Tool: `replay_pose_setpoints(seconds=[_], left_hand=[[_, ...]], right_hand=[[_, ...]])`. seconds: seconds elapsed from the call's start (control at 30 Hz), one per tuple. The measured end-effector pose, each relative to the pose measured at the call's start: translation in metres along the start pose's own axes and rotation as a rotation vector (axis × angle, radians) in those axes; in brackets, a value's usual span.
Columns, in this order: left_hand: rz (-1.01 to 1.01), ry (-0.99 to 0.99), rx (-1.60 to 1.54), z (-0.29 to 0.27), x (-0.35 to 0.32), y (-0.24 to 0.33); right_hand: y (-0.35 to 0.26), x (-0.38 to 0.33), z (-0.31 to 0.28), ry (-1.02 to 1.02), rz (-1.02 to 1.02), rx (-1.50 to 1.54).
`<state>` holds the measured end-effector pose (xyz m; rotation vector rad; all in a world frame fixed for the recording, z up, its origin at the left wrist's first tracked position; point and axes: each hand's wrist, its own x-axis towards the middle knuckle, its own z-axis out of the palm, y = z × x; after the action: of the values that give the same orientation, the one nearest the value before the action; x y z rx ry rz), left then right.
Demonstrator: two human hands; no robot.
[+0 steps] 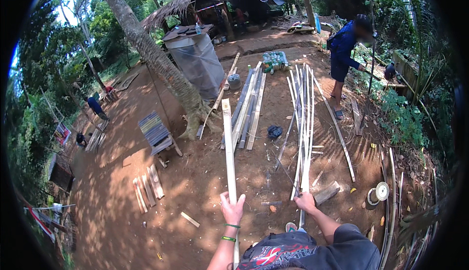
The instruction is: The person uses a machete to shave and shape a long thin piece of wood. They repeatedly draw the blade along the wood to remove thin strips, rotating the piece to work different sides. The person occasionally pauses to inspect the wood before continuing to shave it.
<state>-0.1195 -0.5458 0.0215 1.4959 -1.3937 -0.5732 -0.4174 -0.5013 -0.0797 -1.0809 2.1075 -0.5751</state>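
Observation:
My left hand [232, 209] is closed round a long, pale split bamboo strip [229, 145], which runs away from me and also shows below my wrist. Farther right, my right hand [306, 202] grips the near end of a bamboo strip [306, 174] beside a bundle of long, thin bamboo strips [304, 108] on the ground. A thin, dark, blade-like piece [285, 171] slants up and left from beside my right fingers. Whether that hand also holds it, I cannot tell. The two hands are well apart.
Bamboo slats [246, 106] lie ahead, near a leaning tree trunk [156, 50]. A person [344, 50] in dark blue stands at far right. A log piece [327, 192] lies beside my right hand; short slats [148, 188] and a slatted bamboo stand [156, 130] are at left.

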Motion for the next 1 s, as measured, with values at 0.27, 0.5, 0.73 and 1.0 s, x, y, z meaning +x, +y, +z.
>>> replay_pose_setpoints(seconds=[0.27, 0.5, 0.73, 1.0], left_hand=[[0.068, 0.003, 0.057, -0.005, -0.001, 0.006], [0.021, 0.032, 0.192, -0.025, 0.008, 0.011], [-0.195, -0.334, -0.332, -0.051, 0.016, 0.028], [-0.367, -0.75, -0.71, -0.085, 0.021, 0.064]], right_hand=[[0.011, 0.003, -0.004, 0.038, -0.031, 0.164], [0.001, 0.011, -0.009, 0.096, -0.1, 0.246], [-0.037, 0.009, -0.032, 0.13, -0.273, 0.317], [-0.132, -0.028, -0.073, 0.084, -0.673, 0.244]])
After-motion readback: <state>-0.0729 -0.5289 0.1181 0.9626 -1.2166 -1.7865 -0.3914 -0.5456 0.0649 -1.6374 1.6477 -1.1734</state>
